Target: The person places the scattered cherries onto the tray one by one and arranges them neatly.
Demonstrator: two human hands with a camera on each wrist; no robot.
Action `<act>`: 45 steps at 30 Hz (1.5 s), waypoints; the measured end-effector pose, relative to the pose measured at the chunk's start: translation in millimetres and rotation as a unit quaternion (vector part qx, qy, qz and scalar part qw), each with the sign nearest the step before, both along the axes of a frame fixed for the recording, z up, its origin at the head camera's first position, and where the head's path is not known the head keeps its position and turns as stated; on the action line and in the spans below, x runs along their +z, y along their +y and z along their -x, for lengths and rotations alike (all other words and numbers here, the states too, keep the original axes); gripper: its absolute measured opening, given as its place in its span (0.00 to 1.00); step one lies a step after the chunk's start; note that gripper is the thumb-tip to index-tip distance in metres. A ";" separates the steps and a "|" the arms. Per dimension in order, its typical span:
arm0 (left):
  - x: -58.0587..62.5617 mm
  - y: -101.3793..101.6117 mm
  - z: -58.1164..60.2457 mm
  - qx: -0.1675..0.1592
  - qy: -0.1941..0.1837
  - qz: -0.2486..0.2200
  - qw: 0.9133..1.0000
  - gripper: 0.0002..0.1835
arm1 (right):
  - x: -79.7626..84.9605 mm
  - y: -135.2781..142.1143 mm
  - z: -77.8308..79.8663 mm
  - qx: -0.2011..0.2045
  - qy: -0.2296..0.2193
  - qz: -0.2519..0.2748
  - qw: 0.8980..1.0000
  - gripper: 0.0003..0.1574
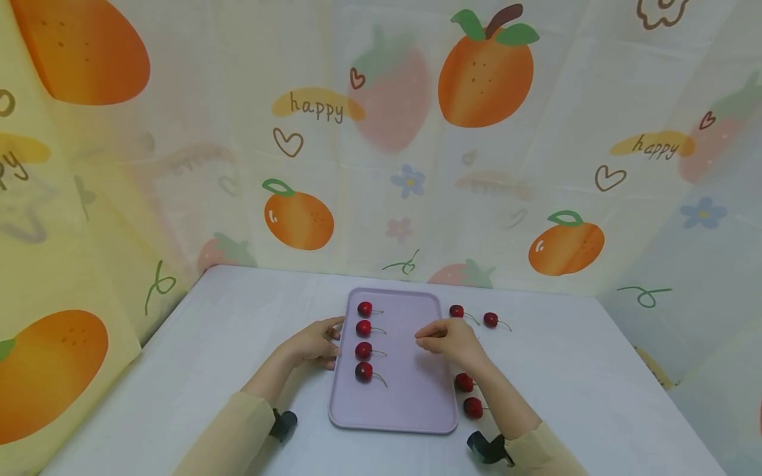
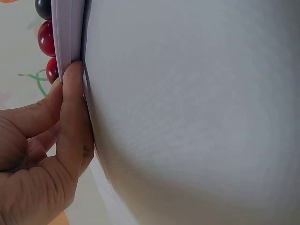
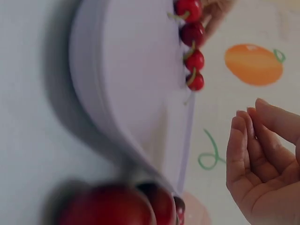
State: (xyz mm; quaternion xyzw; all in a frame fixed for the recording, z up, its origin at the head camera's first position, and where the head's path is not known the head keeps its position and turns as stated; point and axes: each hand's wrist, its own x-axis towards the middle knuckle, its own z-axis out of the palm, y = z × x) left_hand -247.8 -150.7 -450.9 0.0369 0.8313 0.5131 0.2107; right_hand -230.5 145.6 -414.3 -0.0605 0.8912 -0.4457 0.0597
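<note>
A lilac tray [image 1: 411, 396] lies on the white table, with a column of several red cherries [image 1: 364, 350] along its left side, stems pointing right. My left hand [image 1: 315, 342] pinches the tray's left edge; in the left wrist view, thumb and fingers [image 2: 72, 93] meet at the rim. Above the tray's right half is my right hand [image 1: 452, 340], its fingers gently bent and the thumb near the fingertips. Nothing shows between those fingers in the right wrist view, where the hand [image 3: 267, 164] is apart from the tray.
More cherries lie on the table right of the tray, two at the back [image 1: 456, 311] [image 1: 491, 320] and two nearer the front [image 1: 464, 382] [image 1: 473, 408], partly behind my right forearm. A fruit-printed cloth [image 1: 369, 198] hangs behind the table [image 1: 565, 370].
</note>
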 end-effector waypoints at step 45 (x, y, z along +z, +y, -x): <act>-0.7 -2.6 0.3 -0.002 -0.008 -0.024 1.000 0.43 | -28.9 146.3 43.3 -0.212 0.039 -0.042 0.976 0.22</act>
